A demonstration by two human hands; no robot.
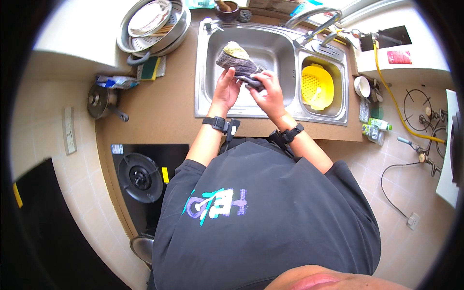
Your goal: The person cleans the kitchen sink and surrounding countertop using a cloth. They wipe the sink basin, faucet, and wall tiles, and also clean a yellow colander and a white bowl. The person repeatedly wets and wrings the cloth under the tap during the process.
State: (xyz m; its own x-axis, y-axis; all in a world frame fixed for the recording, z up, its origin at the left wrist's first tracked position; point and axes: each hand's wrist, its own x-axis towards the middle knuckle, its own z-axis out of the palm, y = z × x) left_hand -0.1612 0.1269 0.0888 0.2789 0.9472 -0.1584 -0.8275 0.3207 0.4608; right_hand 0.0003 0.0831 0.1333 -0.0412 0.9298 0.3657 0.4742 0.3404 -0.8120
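Over the large basin of the stainless-steel double sink (pixel 279 41), both hands hold a dark grey cloth-like item (pixel 235 62) with a pale yellow part at its far end. My left hand (pixel 227 88) grips its near left side, thumb on top. At its lower right end, my right hand (pixel 267 90) pinches a dark folded or twisted part between thumb and fingers. Whether this is one piece or two, I cannot tell. A yellow plastic colander (pixel 317 87) sits in the small basin to the right. The chrome faucet (pixel 311 34) stands behind the sink.
Stacked metal pots and steamers (pixel 156 29) stand at the back left, near sponges (pixel 148 69) and a lidded saucepan (pixel 102 101). A gas hob (pixel 140 177) lies to my left. Small bottles (pixel 377 130) and a white bowl (pixel 361 86) are right of the sink.
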